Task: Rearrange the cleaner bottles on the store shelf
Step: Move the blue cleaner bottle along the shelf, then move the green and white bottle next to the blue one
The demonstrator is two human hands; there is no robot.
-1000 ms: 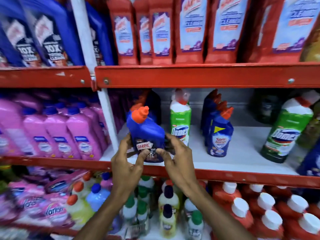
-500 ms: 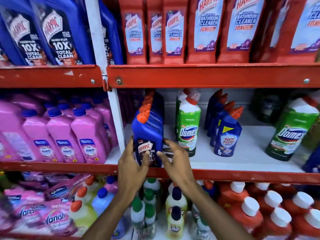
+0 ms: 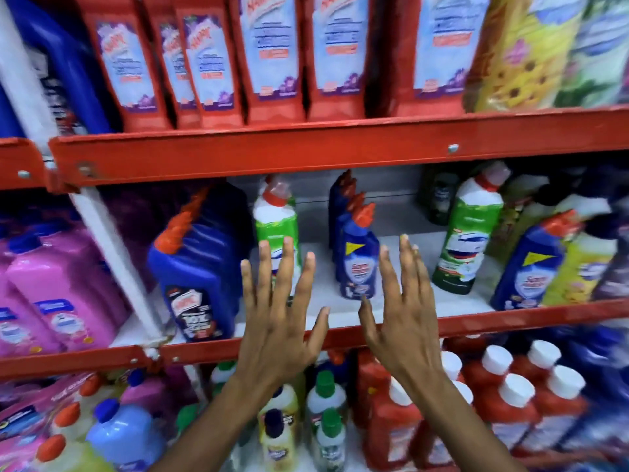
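A blue Harpic bottle [image 3: 200, 274] with an orange cap stands at the left end of the middle shelf [image 3: 476, 321], at the front of a row of like bottles. My left hand [image 3: 279, 311] is spread open in front of a green Domex bottle [image 3: 277, 226], holding nothing. My right hand [image 3: 401, 308] is also open with fingers apart, just right of a row of small blue Sani Fresh bottles [image 3: 359, 257]. A second green Domex bottle [image 3: 469, 233] and another blue bottle [image 3: 531, 267] stand further right.
Red Harpic bathroom cleaner bottles [image 3: 269, 59] fill the upper shelf. Pink bottles [image 3: 61, 284] sit left of the white upright post [image 3: 112, 253]. The lower shelf holds red bottles with white caps [image 3: 503, 396] and small mixed bottles [image 3: 326, 410]. White shelf surface shows between the hands.
Both hands have let go of the blue Harpic bottle, which now stands on the shelf. They moved right and opened wide. The view shifted right and is blurred.
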